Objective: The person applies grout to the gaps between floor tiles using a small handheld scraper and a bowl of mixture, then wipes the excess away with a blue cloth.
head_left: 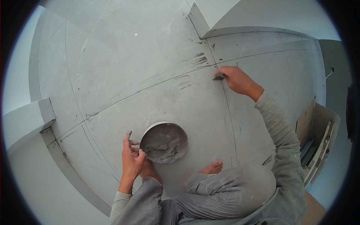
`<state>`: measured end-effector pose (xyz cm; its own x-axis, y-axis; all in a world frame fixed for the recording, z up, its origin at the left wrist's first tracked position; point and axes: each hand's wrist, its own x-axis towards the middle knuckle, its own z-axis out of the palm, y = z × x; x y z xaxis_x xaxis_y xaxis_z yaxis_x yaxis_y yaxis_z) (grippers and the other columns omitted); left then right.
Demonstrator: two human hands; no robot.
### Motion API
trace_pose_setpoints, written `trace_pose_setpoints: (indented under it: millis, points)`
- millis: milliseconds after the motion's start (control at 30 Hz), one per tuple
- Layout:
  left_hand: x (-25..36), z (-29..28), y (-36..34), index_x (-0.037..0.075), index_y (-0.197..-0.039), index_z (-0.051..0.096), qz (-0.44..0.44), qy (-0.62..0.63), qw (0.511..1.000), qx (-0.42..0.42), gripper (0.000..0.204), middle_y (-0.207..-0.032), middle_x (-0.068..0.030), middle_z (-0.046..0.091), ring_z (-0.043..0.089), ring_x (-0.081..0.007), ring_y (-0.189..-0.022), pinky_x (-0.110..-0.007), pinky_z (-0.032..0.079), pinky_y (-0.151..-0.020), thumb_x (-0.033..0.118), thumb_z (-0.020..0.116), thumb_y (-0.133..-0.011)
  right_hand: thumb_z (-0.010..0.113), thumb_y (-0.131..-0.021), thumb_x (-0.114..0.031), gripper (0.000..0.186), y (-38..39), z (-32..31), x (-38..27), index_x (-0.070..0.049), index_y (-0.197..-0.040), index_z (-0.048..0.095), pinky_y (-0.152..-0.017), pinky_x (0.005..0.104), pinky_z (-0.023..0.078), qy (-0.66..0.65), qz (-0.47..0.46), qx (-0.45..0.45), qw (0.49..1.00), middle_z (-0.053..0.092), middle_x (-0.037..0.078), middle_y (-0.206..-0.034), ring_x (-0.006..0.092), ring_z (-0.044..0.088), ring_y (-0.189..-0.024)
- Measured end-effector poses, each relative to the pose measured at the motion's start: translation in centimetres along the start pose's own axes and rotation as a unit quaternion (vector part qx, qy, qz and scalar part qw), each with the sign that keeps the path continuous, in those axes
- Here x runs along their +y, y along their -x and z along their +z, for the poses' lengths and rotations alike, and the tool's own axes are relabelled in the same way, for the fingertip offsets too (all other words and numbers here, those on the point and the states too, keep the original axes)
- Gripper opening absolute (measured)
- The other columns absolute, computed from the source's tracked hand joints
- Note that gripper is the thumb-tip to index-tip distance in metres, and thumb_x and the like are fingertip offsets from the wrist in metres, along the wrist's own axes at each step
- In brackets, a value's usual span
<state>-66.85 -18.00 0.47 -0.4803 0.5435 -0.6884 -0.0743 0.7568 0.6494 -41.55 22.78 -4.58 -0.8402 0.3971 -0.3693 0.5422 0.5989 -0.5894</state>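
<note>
A round, pale-rimmed bowl [162,122] stands near my feet, with wet grey grout [165,144] spread over its inside. My left hand [132,156] grips the bowl's left rim between thumb and fingers, one finger sticking up. Farther off to the right, my right hand [239,80] is closed on a small, flat scraper [219,76] smeared with dark grey grout. The scraper is at a tile joint [226,95], just below where two joints cross; most of it is hidden by my fingers. Dark grout smears [200,59] mark the tile to the left of that crossing.
Large grey floor tiles [123,67] spread around me. A wall corner [202,22] with a grey skirting juts in at the top. Another wall end [47,110] stands at the left. An open box [322,131] with boards and strips is at the right. My bare foot [212,167] rests on the floor.
</note>
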Motion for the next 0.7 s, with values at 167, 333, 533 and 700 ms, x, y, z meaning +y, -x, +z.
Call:
trace_pose_setpoints:
  millis: [167,333,533,700]
  points:
    - [-0.6,0.6,-0.4,0.003,-0.161,0.026,0.014,0.014,1.0,0.0,0.082,-0.114,-0.0121,0.051,0.063,-0.0133,-0.081,-0.028,0.061,-0.067,-0.011,0.054,-0.084,0.049,-0.088,0.009,0.031,-6.9,-1.0,-0.8,0.001,-0.111,0.068,-0.084,0.0471,0.056,-0.039,0.063,0.243,0.967,0.072,0.024,-0.104,0.042,0.069,-0.094]
    - [-0.8,1.3,-0.2,0.004,-0.161,0.025,0.012,0.035,0.999,0.012,0.083,-0.114,-0.0113,0.049,0.062,-0.0128,-0.082,-0.028,0.062,-0.068,-0.01,0.056,-0.085,0.049,-0.087,0.008,0.029,-7.3,5.0,-4.2,0.004,-0.109,0.066,-0.081,0.0498,0.055,0.048,0.05,0.266,0.962,0.07,0.029,-0.098,0.0459,0.068,-0.091]
    - [-0.1,1.2,0.9,0.005,-0.161,0.023,-0.014,0.083,0.995,0.044,0.082,-0.115,-0.0117,0.05,0.063,-0.0128,-0.083,-0.028,0.063,-0.067,-0.009,0.056,-0.087,0.053,-0.088,0.006,0.028,-6.4,5.0,-7.7,-0.001,-0.111,0.067,-0.083,0.0512,0.054,-0.098,0.017,0.304,0.947,0.069,0.031,-0.098,0.0494,0.067,-0.094]
    - [-0.6,2.6,0.7,0.003,-0.159,0.027,0.002,0.079,0.995,0.062,0.08,-0.116,-0.0144,0.056,0.068,-0.014,-0.077,-0.029,0.062,-0.065,-0.005,0.059,-0.086,0.051,-0.089,0.007,0.027,-8.7,4.4,-4.5,0.006,-0.113,0.065,-0.084,0.0507,0.055,0.069,0.033,0.311,0.947,0.071,0.028,-0.104,0.0471,0.068,-0.098]
